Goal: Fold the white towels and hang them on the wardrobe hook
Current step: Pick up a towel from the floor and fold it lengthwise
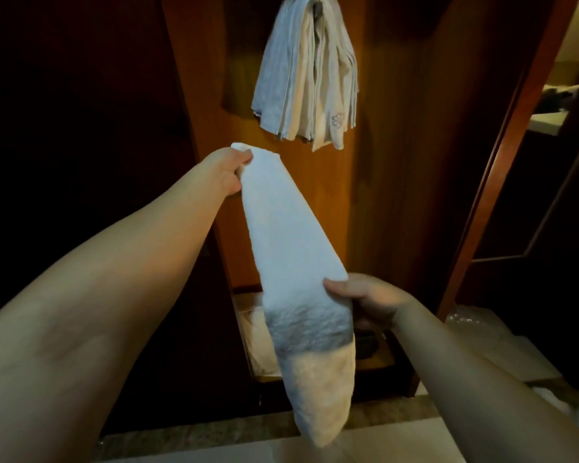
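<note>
Towel (pixel 291 248) folded long, axis near-vertical, top pinched by left hand (pixel 228 172), right hand (pixel 368 302) gripping its side, hung towels (pixel 305 78) above.

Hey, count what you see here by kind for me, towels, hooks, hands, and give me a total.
White towel held in the hands: 1, the held towel, gripped by the left hand and right hand
Bundle of hanging towels: 1 (layers too bunched to count)
Hook: 1, mostly hidden
Hands: 2
Total: 5
</note>
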### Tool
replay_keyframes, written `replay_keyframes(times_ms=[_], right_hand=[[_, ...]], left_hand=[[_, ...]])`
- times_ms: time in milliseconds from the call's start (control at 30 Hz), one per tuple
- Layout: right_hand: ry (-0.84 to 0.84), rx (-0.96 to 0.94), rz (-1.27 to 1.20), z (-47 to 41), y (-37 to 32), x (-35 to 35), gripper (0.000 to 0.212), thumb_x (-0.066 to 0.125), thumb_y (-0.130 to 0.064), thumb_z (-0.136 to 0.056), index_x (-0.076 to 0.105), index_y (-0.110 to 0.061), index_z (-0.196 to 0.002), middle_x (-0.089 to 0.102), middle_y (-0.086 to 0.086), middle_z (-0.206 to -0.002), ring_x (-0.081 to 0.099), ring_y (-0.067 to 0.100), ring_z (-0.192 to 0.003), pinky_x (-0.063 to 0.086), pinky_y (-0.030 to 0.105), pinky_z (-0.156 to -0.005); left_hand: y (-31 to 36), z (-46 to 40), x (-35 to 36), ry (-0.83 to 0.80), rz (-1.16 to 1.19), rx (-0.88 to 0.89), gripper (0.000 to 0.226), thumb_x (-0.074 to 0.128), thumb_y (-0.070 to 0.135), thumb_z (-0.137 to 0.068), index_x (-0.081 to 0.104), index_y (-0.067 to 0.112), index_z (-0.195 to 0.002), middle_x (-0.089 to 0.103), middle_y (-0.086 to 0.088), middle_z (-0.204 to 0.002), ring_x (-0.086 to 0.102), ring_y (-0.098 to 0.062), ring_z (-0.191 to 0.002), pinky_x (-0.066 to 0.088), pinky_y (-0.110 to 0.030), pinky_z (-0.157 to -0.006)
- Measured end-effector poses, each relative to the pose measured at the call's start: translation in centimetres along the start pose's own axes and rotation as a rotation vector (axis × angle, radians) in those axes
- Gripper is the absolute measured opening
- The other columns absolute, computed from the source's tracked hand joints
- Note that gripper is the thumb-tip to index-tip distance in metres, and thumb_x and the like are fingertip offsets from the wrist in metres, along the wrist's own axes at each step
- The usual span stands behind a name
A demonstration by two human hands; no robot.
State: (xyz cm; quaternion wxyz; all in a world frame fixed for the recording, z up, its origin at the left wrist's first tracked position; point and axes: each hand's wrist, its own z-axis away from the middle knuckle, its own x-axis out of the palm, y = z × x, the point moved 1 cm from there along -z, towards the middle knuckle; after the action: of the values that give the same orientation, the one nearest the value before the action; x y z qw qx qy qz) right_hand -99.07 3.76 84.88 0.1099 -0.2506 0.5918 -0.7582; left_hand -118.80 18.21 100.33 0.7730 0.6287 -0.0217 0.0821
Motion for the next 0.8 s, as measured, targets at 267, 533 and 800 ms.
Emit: replay_keyframes(times_ms=[267, 533, 800], right_hand=[[0.091, -0.26, -0.256, 0.3, -5.8, -0.1, 0.048, 0.08, -0.044, -0.076, 0.077, -0.013, -0.113, 0.07, 0.014, -0.124, 0.067, 0.028, -0.117, 0.057, 0.041, -0.094], [0.385, -0.227, -0.206, 0.3, -7.2, -0.9, 0.045, 0.047, -0.04, -0.1, 0.058, -0.01, -0.133, 0.071, 0.008, -0.125, 0.068, 0.024, -0.115, 0.05, 0.039, -0.102], [0.547, -0.324, -0.2, 1.0, -9.6, -1.5, 0.043, 0.051, -0.038, -0.101, 0.059, -0.009, -0.131, 0.073, 0.009, -0.12, 0.071, 0.027, -0.108, 0.054, 0.042, -0.098]], left_hand=[[-13.8, -3.8, -3.1, -0.264, 0.254, -0.35, 0.102, 0.058, 0.077, -0.078, 0.029, 0.006, -0.146, 0.049, -0.026, -0.144, 0.06, -0.046, -0.119, 0.05, -0.061, -0.093], [-18.8, 4.5, -1.7, -0.644, -0.112, -0.033, 0.07, 0.085, 0.06, -0.056, 0.071, 0.015, -0.107, 0.069, -0.013, -0.12, 0.073, -0.016, -0.094, 0.058, -0.028, -0.078], [-19.6, 4.1, -2.2, -0.873, -0.422, -0.098, 0.054, 0.078, 0.012, -0.075, 0.063, 0.013, -0.127, 0.072, 0.001, -0.121, 0.067, -0.014, -0.113, 0.052, -0.026, -0.092]])
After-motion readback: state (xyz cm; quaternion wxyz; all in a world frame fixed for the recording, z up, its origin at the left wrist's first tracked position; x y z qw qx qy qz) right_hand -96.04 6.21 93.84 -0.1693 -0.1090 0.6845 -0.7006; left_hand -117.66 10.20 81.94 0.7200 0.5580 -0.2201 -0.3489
